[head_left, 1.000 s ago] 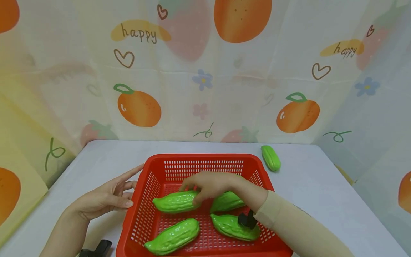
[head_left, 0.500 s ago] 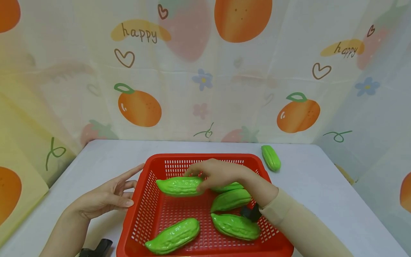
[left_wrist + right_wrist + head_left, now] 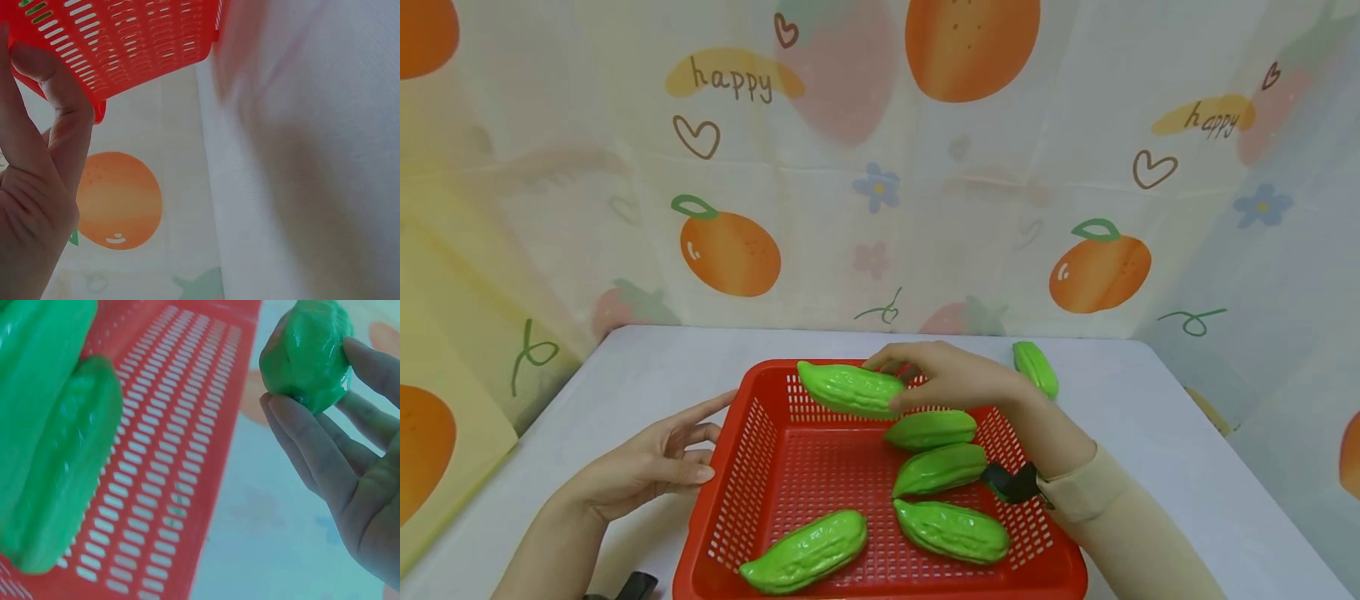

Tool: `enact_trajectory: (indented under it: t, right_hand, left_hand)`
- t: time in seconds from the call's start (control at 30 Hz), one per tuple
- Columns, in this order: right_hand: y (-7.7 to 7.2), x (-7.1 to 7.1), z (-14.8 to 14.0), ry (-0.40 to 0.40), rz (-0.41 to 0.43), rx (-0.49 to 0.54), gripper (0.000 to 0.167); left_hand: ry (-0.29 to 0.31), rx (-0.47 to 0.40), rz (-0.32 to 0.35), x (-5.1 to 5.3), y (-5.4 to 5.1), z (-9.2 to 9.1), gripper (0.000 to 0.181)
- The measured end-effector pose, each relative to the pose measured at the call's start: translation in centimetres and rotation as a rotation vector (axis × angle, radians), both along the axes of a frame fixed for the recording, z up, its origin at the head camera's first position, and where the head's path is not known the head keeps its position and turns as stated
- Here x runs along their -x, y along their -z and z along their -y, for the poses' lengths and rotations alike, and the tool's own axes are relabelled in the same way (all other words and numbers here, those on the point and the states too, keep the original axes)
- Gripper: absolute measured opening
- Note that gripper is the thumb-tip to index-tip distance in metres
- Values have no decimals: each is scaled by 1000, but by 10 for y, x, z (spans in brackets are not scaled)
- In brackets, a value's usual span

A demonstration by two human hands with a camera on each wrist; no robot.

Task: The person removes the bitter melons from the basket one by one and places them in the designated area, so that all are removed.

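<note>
My right hand (image 3: 947, 375) pinches one end of a bitter melon (image 3: 846, 388), raised above the back part of a red plastic basket (image 3: 880, 365). In the right wrist view, thumb and fingertips grip the end of that bitter melon (image 3: 309, 356). On the basket floor lie several more: one bitter melon (image 3: 808, 552) front left, another bitter melon (image 3: 953, 531) front right, and two green ones behind it at the right. My left hand (image 3: 647, 458) touches the left wall with fairly straight fingers; the left wrist view shows its fingers (image 3: 62, 106) against the slotted wall.
Behind the basket's right corner, a small bitter melon (image 3: 1034, 368) lies on the white table (image 3: 1150, 450). A printed curtain (image 3: 955, 208) hangs behind the table's back edge. The basket's slotted side wall (image 3: 156, 450) rises beside the held bitter melon.
My right hand has lifted the bitter melon off the basket floor and carried it up, back and to the right. The left hand has stayed at the basket's left wall.
</note>
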State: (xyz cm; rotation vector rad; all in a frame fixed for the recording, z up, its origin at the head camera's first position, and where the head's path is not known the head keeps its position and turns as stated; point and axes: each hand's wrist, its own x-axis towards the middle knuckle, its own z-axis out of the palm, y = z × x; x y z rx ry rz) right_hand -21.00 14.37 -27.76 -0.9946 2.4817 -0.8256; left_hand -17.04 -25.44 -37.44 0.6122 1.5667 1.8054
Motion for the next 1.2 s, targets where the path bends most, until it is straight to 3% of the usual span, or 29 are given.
enact_trajectory:
  t: [0.37,0.63,0.97,1.2]
  right_hand:
    - [-13,4,-46,85,-2,175,49]
    - [-20,5,-80,188,-59,190,48]
    - [-20,6,-110,299,-13,243,46]
    - [-18,7,-124,392,-29,259,48]
  left_hand:
    - [-2,-5,-1,-1,0,-1,75]
    - [-28,28,0,-2,0,-1,75]
    - [-34,38,-13,-2,-1,-1,75]
    - [-40,49,-15,-2,-2,-1,75]
